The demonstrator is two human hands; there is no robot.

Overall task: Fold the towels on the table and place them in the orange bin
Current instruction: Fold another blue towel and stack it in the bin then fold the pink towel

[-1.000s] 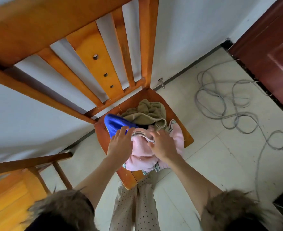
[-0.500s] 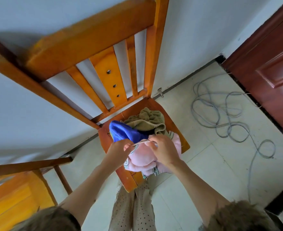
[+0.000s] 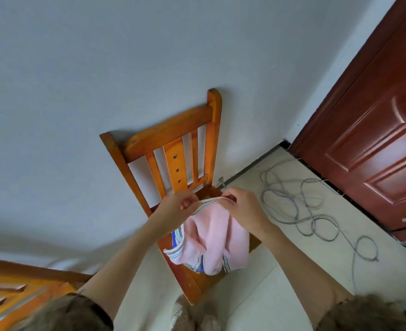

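A pink towel (image 3: 215,237) with a striped border hangs above the seat of an orange wooden chair (image 3: 173,149). My left hand (image 3: 176,207) pinches its top edge on the left and my right hand (image 3: 241,206) pinches the same edge on the right, stretching it between them. The towel droops in loose folds below. A bit of blue towel (image 3: 174,238) shows behind its left side. The olive towel is mostly hidden behind the pink one. No orange bin is in view.
The chair stands against a pale grey wall. A tangled grey cable (image 3: 309,211) lies on the tiled floor to the right. A dark red door (image 3: 374,130) is at the far right. More orange wooden furniture (image 3: 18,290) sits at the lower left.
Both hands have lifted the pink towel off the pile on the chair seat and spread its top edge. The camera has pulled back and tilted up, so the whole chair back now shows.
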